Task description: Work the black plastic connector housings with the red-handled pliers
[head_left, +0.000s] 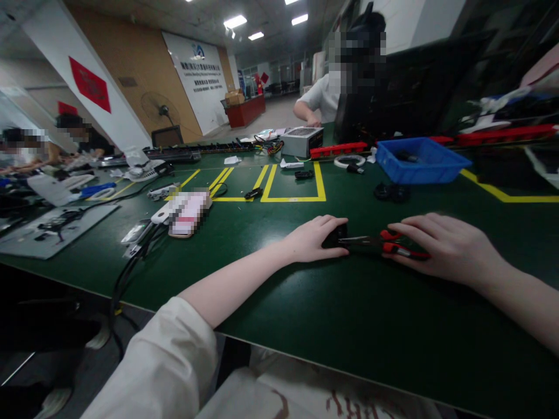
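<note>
Head view: your left hand (315, 240) grips a small black part (337, 235) between thumb and fingers; your right hand (454, 247) grips red-handled pliers (393, 249), lying sideways, nose pointing left at the part's right side. Whether the tips bite it, you cannot tell.

Exposure dim. At least 4 ceiling lights (235, 21), high beyond the left fingers (335, 254), read near-white. Diffuse glare on the tabletop (262, 227) left of those fingers; surface darker on the near side of the right fingers (413, 228). Wide-angle stretch toward edges; background beyond the fingers soft.
</note>
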A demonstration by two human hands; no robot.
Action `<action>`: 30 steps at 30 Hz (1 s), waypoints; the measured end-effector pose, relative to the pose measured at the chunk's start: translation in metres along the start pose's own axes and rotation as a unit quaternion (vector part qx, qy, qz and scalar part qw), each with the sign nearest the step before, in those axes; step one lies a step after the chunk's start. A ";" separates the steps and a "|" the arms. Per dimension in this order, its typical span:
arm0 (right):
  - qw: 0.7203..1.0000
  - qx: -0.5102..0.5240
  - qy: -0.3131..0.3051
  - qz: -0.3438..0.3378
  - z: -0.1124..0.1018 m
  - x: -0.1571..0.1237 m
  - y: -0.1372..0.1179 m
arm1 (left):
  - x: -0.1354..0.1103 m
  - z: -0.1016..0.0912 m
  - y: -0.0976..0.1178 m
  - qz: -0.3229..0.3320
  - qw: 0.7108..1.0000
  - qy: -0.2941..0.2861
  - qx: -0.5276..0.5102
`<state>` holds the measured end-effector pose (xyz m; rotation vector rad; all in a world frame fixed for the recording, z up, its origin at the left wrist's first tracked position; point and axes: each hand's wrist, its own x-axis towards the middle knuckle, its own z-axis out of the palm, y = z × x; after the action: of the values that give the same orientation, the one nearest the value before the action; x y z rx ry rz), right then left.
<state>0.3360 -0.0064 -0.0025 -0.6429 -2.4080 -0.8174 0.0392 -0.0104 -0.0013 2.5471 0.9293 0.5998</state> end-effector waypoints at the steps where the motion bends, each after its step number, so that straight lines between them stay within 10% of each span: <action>1: 1.000 0.004 0.002 0.002 0.000 0.000 0.000 | 0.000 0.000 0.000 -0.002 1.000 0.001 0.000; 30: 0.992 0.097 -0.054 0.054 0.000 -0.004 0.000 | 0.001 0.005 -0.004 0.029 0.996 -0.019 0.078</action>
<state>0.3391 -0.0074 -0.0054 -0.7477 -2.4859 -0.5074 0.0401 -0.0076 -0.0068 2.7223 0.9240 0.5109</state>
